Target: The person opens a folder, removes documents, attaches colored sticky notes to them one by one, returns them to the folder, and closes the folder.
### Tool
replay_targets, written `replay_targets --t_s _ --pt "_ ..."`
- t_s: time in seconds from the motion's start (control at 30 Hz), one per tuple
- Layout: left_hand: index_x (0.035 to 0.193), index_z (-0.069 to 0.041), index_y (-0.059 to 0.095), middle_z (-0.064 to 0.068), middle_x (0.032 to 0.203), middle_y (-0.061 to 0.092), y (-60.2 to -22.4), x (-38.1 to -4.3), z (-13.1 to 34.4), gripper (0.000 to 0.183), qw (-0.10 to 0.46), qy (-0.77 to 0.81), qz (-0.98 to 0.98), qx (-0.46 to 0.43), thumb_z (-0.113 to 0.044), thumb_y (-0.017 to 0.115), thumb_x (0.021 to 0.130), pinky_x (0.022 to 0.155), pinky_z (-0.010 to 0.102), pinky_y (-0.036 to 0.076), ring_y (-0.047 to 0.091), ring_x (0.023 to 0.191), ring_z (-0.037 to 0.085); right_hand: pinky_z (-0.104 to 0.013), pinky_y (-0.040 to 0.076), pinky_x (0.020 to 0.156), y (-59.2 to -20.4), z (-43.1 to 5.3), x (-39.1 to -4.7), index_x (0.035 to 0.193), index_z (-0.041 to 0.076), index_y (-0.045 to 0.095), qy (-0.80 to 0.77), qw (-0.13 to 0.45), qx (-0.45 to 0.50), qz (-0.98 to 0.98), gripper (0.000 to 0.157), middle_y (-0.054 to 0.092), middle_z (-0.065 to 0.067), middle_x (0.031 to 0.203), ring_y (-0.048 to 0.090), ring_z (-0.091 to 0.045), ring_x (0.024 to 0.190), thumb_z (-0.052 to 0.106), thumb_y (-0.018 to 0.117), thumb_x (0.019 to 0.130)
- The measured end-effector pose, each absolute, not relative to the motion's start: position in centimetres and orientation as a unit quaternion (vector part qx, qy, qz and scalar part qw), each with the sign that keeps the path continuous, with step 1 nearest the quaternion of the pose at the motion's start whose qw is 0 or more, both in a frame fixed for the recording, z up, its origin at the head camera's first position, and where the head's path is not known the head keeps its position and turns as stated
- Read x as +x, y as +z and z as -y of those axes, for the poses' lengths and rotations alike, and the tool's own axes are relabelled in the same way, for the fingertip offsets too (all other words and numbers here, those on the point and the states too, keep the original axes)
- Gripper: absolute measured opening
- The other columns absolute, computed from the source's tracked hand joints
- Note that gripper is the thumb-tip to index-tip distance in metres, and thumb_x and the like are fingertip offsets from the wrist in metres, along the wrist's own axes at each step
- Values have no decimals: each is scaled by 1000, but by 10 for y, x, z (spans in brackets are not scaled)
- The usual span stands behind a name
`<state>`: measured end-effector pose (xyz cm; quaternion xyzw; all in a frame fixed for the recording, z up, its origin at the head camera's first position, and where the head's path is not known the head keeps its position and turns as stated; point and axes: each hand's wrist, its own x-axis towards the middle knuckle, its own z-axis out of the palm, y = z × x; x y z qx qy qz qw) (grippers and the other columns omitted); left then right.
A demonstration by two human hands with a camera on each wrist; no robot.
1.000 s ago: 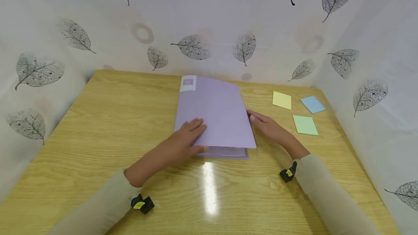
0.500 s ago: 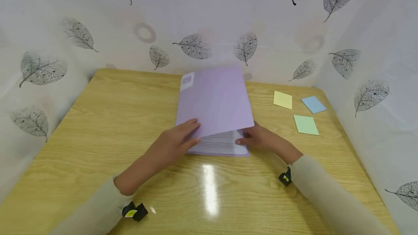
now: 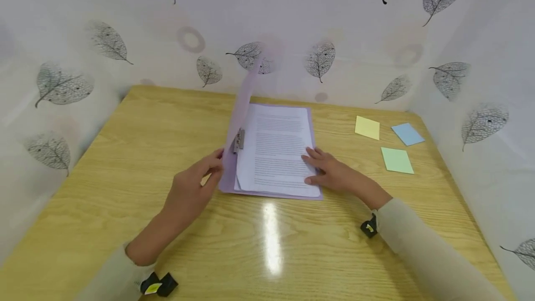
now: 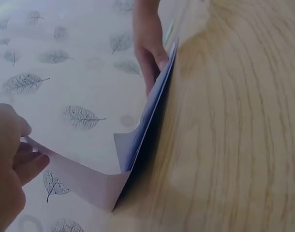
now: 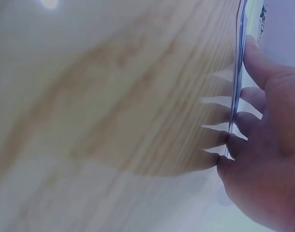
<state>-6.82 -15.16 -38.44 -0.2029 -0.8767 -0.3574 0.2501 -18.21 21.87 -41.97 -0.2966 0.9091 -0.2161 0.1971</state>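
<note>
The left hand [image 3: 190, 189] pinches the tilted-up cover [image 3: 240, 106] of a purple folder [image 3: 227, 180] between thumb and fingers. The right hand [image 3: 334, 173], fingers loosely extended, rests at the right edge of the printed pages [image 3: 277, 145] inside. A metal clip [image 3: 238, 140] sits by their left edge. The folder lies on the wooden counter [image 3: 317, 250], left of yellow [image 3: 367, 127], blue [image 3: 408, 134] and green paper squares [image 3: 397, 160].

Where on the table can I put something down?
A big bare patch of table lies left of the folder, beyond the left hand. Another lies on the near side of the folder, between the sleeves. It's crowded at the right, where the right hand rests on the papers and three notes lie close together.
</note>
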Motion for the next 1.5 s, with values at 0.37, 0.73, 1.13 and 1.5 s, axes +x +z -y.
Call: replay_targets --t_s 0.37,0.73,1.13,1.5 --pt "121 -7 73 23 125 68 -397 -66 162 32 342 -333 854 -208 4 64 93 84 15 55 71 104 31 -65 13 121 -417 -225 -183 157 8 32 -220 194 -296 -909 77 15 -17 167 6 -44 154 36 69 96" --pt "129 -5 68 11 90 64 -400 -53 187 33 296 -350 887 -58 -1 63 96 76 -5 38 70 85 28 -67 10 120 -418 -225 -181 157 5 31 -224 196 -298 -907 77 15 -20 167 5 -46 154 38 67 97" --pt "160 -15 23 23 165 -16 -397 -56 225 93 167 -277 934 151 -43 75 88 88 69 44 14 148 52 -65 11 121 -423 -226 -184 157 6 30 -218 203 -294 -908 78 13 -18 167 3 -44 154 40 67 97" --pt "163 -9 3 32 156 -33 -395 -61 241 120 170 -188 959 129 -49 81 81 106 80 -17 -32 147 44 -64 11 122 -423 -221 -186 157 6 31 -211 193 -302 -909 79 13 -19 167 5 -45 154 41 67 96"
